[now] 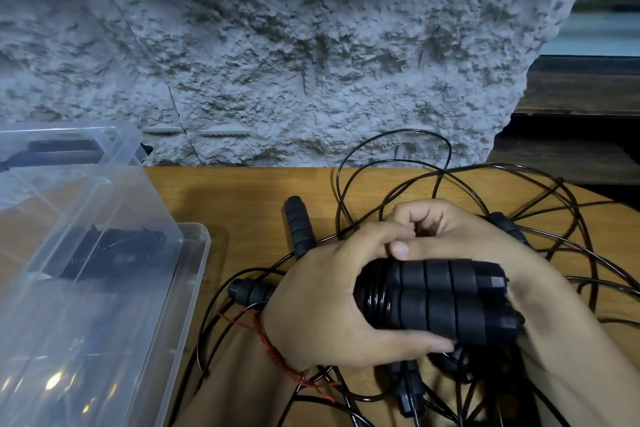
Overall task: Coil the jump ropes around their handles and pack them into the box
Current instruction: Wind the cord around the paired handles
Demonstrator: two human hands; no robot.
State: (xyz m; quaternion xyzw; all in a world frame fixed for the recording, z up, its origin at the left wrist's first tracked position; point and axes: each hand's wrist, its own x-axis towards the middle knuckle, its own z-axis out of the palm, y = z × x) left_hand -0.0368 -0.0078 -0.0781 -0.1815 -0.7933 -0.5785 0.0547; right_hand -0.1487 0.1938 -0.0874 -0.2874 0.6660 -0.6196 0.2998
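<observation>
Clamped in the left grip (322,305): pair of black ribbed foam jump-rope handles (450,302), side by side, lying left to right, with several tight turns of glossy black cord (375,295) round the end nearest that palm; thumb under, fingers over. Right grip (450,232) just beyond the pair, fingers curled in, perhaps pinching cord; cannot tell, contact hidden. Judged light. Foam soft and grippy, so best held there, across both handles at once. Cord thin, springy and slick, likely to unwind unless kept taut and pinned under a thumb. Beneath and around both grips: tangle of loose black cord loops (412,130) on the tan wooden surface (242,191); snag risk when lifting. Count: two handles in hand, four more loose. Handle A (299,229) beyond and left of the left grip; handle B (247,289) just left of it; handle C (507,224) just beyond the right grip; handle D (408,392) nearer than the left thumb. Possibly more hidden under the arms. Well left of the left grip: one clear plastic box (194,288), with at least one dark coiled bundle (114,253) inside; exact number blurred through the walls. One red thread (273,347) round the left wrist.
</observation>
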